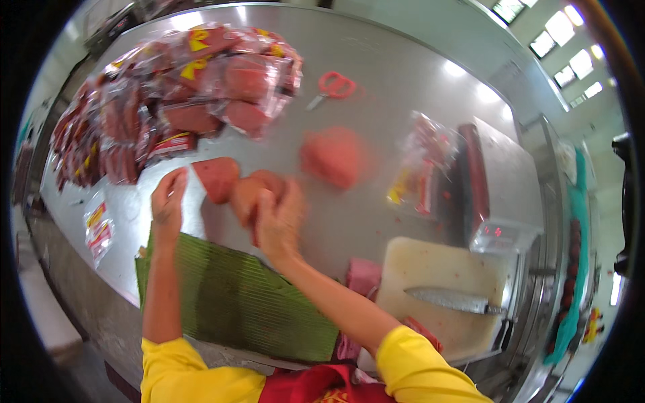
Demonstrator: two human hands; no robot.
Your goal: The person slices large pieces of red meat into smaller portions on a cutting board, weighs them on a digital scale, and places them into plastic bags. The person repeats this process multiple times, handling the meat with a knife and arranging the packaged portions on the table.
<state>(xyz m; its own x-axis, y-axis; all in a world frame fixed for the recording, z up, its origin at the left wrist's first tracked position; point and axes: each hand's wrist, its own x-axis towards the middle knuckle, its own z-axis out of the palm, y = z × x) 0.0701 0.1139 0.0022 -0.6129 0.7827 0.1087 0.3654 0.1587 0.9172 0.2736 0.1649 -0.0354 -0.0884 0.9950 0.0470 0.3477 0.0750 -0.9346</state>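
On a steel table [396, 74], I see a heap of bagged meat [175, 94] at ten o'clock, a green mat [269, 309] at seven. Hands apart towards nine: the right hand [279, 221] grips meat slices [246, 199]; whether the left hand [168, 201] holds anything, I can't tell.

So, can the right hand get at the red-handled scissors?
Likely yes: the scissors lie uncovered on the metal table, though the right hand seems to hold a meat piece and may need to release it.
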